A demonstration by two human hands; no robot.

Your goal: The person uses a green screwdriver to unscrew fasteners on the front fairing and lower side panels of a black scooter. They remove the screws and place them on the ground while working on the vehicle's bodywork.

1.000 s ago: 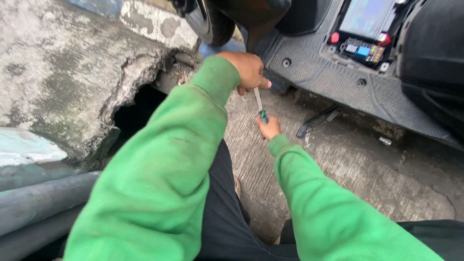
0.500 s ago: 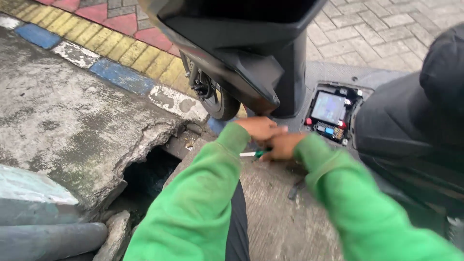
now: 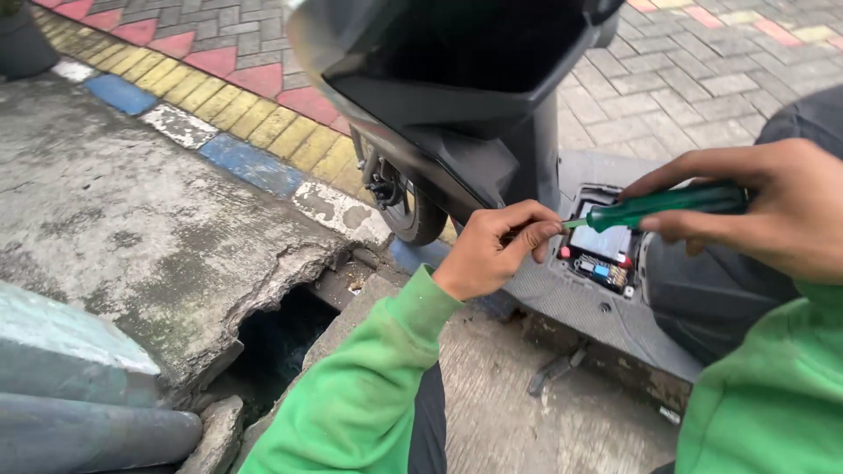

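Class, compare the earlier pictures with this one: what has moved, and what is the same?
Both hands rose from the ground to the scooter's open floor compartment. The right hand keeps the green-handled screwdriver, now level; the left hand pinches at its tip. The cracked concrete slab is unchanged.

My left hand (image 3: pixel 492 250) is curled, its fingertips pinched together and pointing toward my right. My right hand (image 3: pixel 773 206) sits just beyond it, a little higher, fingers wrapped closed in a grip, thumb underneath. Both green-sleeved forearms reach forward, bent at the elbows.
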